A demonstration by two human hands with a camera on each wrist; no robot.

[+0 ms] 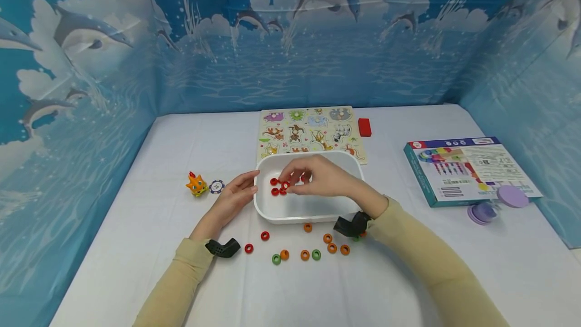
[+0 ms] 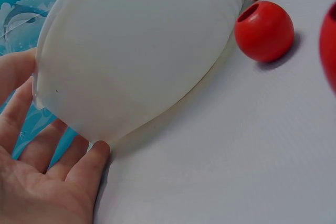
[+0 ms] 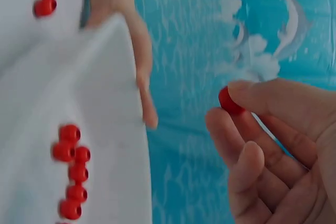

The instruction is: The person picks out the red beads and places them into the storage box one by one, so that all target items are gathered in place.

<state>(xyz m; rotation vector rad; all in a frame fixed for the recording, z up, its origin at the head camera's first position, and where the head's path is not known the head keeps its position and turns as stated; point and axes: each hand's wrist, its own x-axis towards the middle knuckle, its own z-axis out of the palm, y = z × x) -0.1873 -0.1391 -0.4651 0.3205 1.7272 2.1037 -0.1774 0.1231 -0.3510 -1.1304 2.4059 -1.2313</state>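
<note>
A red bead [image 3: 228,100] is pinched between the thumb and a finger of my right hand [image 1: 320,178], which is over the white tray [image 1: 313,211]. Inside the tray lie several more red beads [image 3: 79,173], in a rough line in the right wrist view. My left hand [image 1: 235,197] touches the left end of the tray, its fingers mostly straight along the rim and outer wall in the left wrist view. On the tablecloth in front of the tray lie two red beads [image 1: 265,235], several orange beads [image 1: 305,255] and a few green beads [image 1: 316,255].
Behind the tray lies an animal puzzle board [image 1: 283,132] beside a red block [image 1: 364,127]. A game box [image 1: 472,165] and purple lidded tubs [image 1: 482,213] are at the right. An orange spiky toy [image 1: 197,184] and a poker chip [image 1: 217,186] lie at the left.
</note>
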